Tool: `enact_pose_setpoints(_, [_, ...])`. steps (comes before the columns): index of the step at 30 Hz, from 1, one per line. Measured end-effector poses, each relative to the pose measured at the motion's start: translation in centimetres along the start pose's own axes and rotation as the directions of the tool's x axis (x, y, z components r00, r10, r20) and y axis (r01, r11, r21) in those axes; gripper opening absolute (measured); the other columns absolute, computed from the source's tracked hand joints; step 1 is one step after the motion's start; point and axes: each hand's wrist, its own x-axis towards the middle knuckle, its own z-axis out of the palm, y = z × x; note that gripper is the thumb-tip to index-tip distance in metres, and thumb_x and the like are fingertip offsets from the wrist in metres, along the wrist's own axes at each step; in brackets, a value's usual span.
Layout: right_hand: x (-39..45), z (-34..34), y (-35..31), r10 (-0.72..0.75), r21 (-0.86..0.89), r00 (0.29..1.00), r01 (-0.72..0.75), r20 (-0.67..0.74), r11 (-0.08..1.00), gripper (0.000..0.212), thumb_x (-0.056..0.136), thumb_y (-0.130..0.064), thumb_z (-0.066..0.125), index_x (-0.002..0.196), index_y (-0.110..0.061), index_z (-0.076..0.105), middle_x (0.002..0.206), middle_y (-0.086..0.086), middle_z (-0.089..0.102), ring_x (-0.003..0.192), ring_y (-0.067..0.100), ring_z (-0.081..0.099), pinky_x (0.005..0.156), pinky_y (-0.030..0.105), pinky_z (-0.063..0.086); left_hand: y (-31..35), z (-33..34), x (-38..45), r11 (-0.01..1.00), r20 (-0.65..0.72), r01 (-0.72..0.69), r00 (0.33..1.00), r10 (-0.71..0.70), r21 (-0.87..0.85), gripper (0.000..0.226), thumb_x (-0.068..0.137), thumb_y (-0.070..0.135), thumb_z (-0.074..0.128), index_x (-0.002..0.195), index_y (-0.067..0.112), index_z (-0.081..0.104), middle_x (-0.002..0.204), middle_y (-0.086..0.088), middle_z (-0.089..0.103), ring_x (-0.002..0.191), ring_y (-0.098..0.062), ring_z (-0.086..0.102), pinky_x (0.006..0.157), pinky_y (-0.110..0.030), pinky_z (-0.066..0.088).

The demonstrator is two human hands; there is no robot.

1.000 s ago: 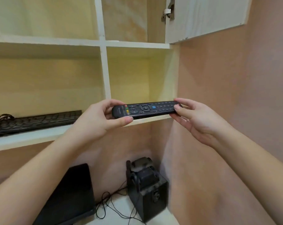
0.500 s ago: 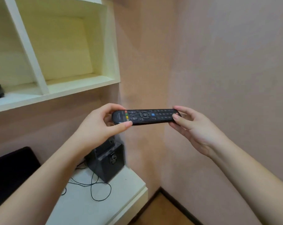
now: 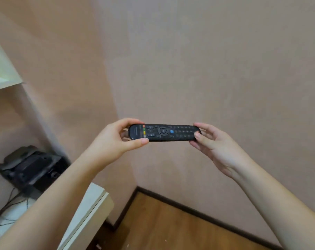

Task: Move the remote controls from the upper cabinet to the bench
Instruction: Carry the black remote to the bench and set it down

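Note:
A black remote control (image 3: 164, 132) with coloured buttons and one blue button is held level in the air in front of a pink wall. My left hand (image 3: 115, 141) pinches its left end between thumb and fingers. My right hand (image 3: 214, 143) grips its right end with thumb and fingertips. Only a corner of the cream upper cabinet (image 3: 1, 76) shows at the far left edge. No bench is in view.
A white desk (image 3: 91, 208) sits at lower left, carrying a black device (image 3: 32, 168) and loose black cables (image 3: 1, 215). Wooden floor (image 3: 171, 224) with a dark skirting board lies below the two pink walls that meet in a corner.
The view has swung right and away from the cabinet shelves. Both hands have carried the remote off the shelf edge into open air, keeping the same grip.

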Motion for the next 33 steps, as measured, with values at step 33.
enact_pose_setpoints(33, [-26.1,-24.8,-2.9,-0.144,-0.053,0.323,0.276,-0.935,0.96,0.028,0.092,0.0,0.055,0.118,-0.01,0.058,0.113,0.012,0.065,0.098,0.019,0.068,0.086,0.026,0.056,15.8,41.2,6.1,0.87,0.794,-0.071,0.378,0.477,-0.488,0.044,0.073,0.014,0.081,0.109,0.031,0.062,0.109,-0.004,0.07,0.087,-0.01,0.067,0.083,-0.022,0.05])
